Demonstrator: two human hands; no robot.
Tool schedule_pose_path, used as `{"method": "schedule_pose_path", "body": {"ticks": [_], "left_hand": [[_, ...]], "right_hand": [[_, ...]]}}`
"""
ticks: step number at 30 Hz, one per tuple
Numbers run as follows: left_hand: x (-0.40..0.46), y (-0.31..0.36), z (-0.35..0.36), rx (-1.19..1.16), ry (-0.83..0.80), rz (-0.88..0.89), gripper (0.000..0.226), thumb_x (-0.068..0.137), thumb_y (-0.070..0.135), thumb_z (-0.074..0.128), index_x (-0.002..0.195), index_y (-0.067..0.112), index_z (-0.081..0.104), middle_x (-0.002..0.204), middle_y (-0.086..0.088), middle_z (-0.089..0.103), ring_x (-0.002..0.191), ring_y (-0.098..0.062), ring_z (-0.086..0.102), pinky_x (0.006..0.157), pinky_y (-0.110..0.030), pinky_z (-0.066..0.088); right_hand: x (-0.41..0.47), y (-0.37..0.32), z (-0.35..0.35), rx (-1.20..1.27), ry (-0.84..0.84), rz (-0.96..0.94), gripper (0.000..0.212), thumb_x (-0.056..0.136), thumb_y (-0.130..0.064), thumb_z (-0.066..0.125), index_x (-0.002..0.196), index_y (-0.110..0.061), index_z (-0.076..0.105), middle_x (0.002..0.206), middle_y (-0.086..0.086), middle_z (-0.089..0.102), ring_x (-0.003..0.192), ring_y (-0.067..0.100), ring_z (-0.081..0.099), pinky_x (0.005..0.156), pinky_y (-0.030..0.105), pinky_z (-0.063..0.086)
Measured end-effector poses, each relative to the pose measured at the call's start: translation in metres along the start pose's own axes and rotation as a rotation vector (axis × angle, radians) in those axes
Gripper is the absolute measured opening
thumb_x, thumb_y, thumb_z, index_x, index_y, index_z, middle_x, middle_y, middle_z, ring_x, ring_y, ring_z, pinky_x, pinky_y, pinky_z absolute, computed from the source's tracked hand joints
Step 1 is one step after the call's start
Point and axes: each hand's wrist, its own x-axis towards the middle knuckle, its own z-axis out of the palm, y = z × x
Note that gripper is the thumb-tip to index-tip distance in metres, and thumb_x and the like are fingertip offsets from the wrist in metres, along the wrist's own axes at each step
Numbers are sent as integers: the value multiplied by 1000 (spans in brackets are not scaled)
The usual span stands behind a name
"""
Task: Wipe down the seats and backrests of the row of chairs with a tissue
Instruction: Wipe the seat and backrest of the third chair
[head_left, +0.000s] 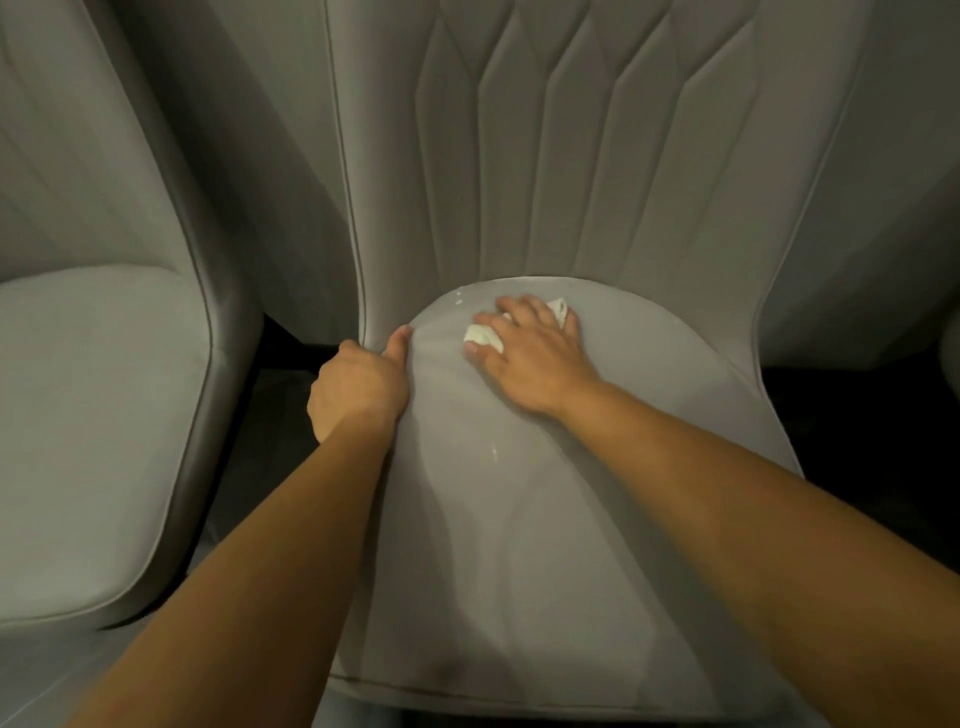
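A grey upholstered chair fills the middle of the head view, its seat (545, 545) running toward me and its stitched backrest (571, 156) rising behind. My right hand (530, 353) lies flat near the back of the seat, pressing a crumpled white tissue (483, 336) onto the fabric; bits of tissue show under the fingers and beyond them. My left hand (358, 387) grips the seat's left edge, fingers curled under it and thumb on top.
A second grey chair (93, 415) of the same kind stands at the left, a dark narrow gap between the two. Small white specks (458, 299) lie at the back of the seat. The edge of another chair shows at the far right (950, 353).
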Motion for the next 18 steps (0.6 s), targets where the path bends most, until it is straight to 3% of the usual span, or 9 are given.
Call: {"method": "schedule_pose_path", "body": {"ticks": [4, 9, 13, 16, 18], "left_hand": [[-1, -3, 1, 4, 0, 18, 90, 77, 89, 24, 114, 15, 57, 95, -9, 61, 78, -26, 54, 63, -38, 42], [-2, -6, -2, -2, -8, 45, 83, 83, 84, 25, 111, 13, 57, 91, -9, 61, 76, -26, 56, 61, -37, 42], [-5, -7, -4, -3, -16, 61, 73, 86, 80, 26, 101, 14, 53, 71, 1, 45, 60, -17, 44, 50, -33, 31], [-6, -10, -7, -35, -35, 92, 64, 90, 76, 28, 99, 16, 50, 71, 2, 43, 61, -17, 42, 54, -35, 32], [-7, -14, -8, -38, -55, 125, 60, 92, 72, 29, 102, 16, 48, 73, 4, 42, 62, -16, 43, 54, -34, 32]], "right_hand": [[-69, -12, -1, -15, -134, -186, 57, 98, -65, 26, 150, -42, 31, 166, -8, 9, 153, 17, 3, 121, 55, 5], [-151, -42, 6, -105, -199, -346, 66, 93, -70, 18, 153, -42, 25, 167, -3, 8, 154, 24, -3, 119, 57, 1], [-147, -47, 6, -125, -214, -311, 63, 94, -68, 18, 151, -44, 25, 167, -2, 10, 154, 26, 0, 120, 58, 1], [-101, -45, 2, -162, -185, -210, 63, 92, -67, 11, 150, -44, 24, 166, -2, 13, 153, 25, 5, 119, 57, -1], [-60, -35, 1, -185, -141, -112, 59, 96, -64, 20, 152, -43, 22, 166, 0, 12, 153, 25, 8, 118, 58, 1]]}}
